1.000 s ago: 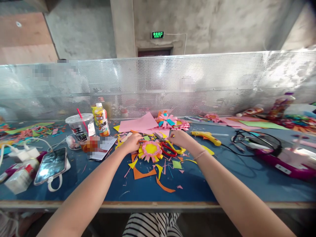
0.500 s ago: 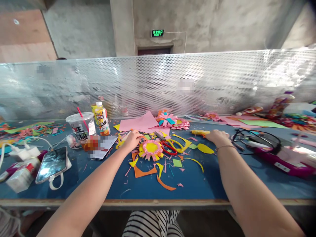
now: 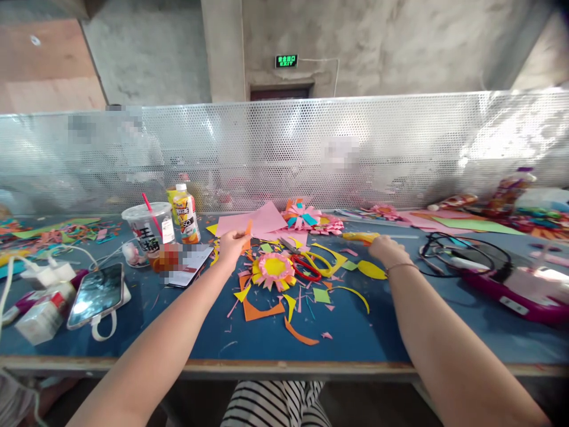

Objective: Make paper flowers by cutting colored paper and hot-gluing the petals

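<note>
The counter [image 3: 400, 332] is blue, strewn with orange, yellow, pink and green paper scraps. At its middle lies a paper flower [image 3: 272, 270] with a yellow centre, a pink ring and yellow-orange petals. Just right of the flower are scissors [image 3: 306, 267] with red and yellow handles. The left hand [image 3: 233, 244] pinches an orange paper strip [image 3: 248, 232] in front of a pink sheet [image 3: 251, 224]. The right hand [image 3: 386, 249] rests on a yellow glue gun [image 3: 358, 238]. Left of the flower stands a clear cup [image 3: 146, 228] with a red straw. The clothing below the counter's edge is black-and-white striped.
</note>
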`<move>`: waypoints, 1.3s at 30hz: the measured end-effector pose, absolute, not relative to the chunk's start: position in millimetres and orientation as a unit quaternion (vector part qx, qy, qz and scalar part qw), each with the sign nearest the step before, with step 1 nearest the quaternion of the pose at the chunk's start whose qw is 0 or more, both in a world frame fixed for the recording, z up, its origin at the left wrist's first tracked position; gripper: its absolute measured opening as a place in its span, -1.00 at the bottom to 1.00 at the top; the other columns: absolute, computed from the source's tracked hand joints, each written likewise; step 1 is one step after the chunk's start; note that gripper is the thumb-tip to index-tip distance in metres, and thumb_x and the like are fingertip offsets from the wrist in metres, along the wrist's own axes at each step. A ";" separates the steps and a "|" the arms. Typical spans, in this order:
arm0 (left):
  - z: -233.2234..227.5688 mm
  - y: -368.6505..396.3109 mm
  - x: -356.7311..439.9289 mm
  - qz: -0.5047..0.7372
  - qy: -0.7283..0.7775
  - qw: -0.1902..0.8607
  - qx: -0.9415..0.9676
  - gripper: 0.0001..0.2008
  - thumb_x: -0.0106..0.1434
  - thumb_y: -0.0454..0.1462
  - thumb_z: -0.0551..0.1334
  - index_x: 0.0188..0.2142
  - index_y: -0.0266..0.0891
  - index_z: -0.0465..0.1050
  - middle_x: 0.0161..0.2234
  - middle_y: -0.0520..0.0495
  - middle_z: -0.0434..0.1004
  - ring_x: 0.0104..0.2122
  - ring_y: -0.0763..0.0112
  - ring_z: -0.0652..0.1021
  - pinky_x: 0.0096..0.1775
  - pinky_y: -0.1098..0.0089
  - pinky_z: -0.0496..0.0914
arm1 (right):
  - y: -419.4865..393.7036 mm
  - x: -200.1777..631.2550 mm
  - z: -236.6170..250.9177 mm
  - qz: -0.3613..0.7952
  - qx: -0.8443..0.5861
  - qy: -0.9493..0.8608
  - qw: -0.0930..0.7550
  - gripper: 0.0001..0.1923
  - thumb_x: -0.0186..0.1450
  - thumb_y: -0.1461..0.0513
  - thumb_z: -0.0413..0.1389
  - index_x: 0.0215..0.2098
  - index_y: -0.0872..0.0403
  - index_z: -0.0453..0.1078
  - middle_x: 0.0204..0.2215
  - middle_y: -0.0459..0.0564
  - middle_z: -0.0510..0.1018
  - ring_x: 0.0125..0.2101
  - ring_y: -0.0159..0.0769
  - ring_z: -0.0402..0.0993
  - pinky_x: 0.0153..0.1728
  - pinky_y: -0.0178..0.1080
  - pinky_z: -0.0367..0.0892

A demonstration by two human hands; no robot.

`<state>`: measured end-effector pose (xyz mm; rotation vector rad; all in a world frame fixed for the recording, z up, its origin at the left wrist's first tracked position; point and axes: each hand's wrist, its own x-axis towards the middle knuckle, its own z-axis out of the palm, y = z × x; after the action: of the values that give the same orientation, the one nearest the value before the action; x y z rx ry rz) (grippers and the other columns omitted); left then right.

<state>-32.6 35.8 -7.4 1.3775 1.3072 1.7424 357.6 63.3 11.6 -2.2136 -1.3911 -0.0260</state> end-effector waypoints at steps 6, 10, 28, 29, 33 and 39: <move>-5.6 30.5 -26.6 0.660 0.444 0.386 0.467 -0.74 -0.21 -0.18 0.34 -0.54 -0.32 0.46 -0.71 0.09 0.31 -0.69 0.61 0.29 -0.61 0.53 0.13 | 62.8 331.8 28.2 0.015 -0.776 -0.561 0.287 -0.57 0.13 0.30 -0.07 -0.03 0.30 0.18 -0.19 0.36 0.39 -0.18 -0.05 0.37 -0.28 -0.18 0.22; -2.4 25.0 -22.3 0.647 0.446 0.421 0.453 -0.73 -0.22 -0.16 0.34 -0.55 -0.32 0.45 -0.72 0.08 0.31 -0.69 0.60 0.30 -0.61 0.53 0.13 | 59.2 301.3 35.0 -0.006 -0.700 -0.616 0.363 -0.62 0.16 0.20 -0.12 -0.07 0.18 0.18 -0.16 0.20 0.38 -0.11 -0.11 0.31 -0.19 -0.19 0.24; 14.2 -0.4 -1.5 0.537 0.438 0.457 0.558 -0.81 -0.14 -0.24 0.30 -0.64 -0.30 0.32 -0.73 0.12 0.26 -0.71 0.63 0.25 -0.62 0.52 0.09 | 29.4 222.8 19.6 -0.233 -0.531 -0.731 0.360 -0.43 0.27 -0.02 -0.17 0.05 0.25 0.07 -0.08 0.30 0.34 -0.17 -0.06 0.37 -0.27 -0.15 0.31; 14.6 -1.4 -1.1 0.537 0.436 0.457 0.559 -0.80 -0.13 -0.24 0.30 -0.64 -0.30 0.32 -0.73 0.12 0.26 -0.71 0.63 0.25 -0.62 0.52 0.09 | 28.3 221.8 20.1 -0.235 -0.533 -0.733 0.351 -0.43 0.27 -0.02 -0.17 0.04 0.25 0.08 -0.07 0.30 0.35 -0.18 -0.06 0.38 -0.28 -0.16 0.31; 14.5 -3.5 -0.2 0.536 0.436 0.454 0.562 -0.79 -0.12 -0.22 0.30 -0.65 -0.29 0.30 -0.73 0.12 0.25 -0.71 0.63 0.25 -0.61 0.51 0.10 | 24.7 217.4 21.2 -0.242 -0.543 -0.733 0.331 -0.44 0.28 0.00 -0.19 0.07 0.26 0.07 -0.06 0.31 0.35 -0.18 -0.05 0.38 -0.29 -0.16 0.31; 15.1 -4.0 1.3 0.535 0.446 0.457 0.554 -0.78 -0.16 -0.22 0.31 -0.64 -0.29 0.31 -0.72 0.12 0.25 -0.71 0.63 0.25 -0.62 0.52 0.12 | 22.2 214.7 22.0 -0.244 -0.546 -0.737 0.314 -0.45 0.30 0.01 -0.23 0.06 0.27 0.08 -0.09 0.29 0.37 -0.18 -0.06 0.39 -0.29 -0.17 0.30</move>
<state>1.3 -4.0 15.1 1.3649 1.0998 1.3183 214.7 22.2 22.0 -1.4401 -1.9438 -0.6431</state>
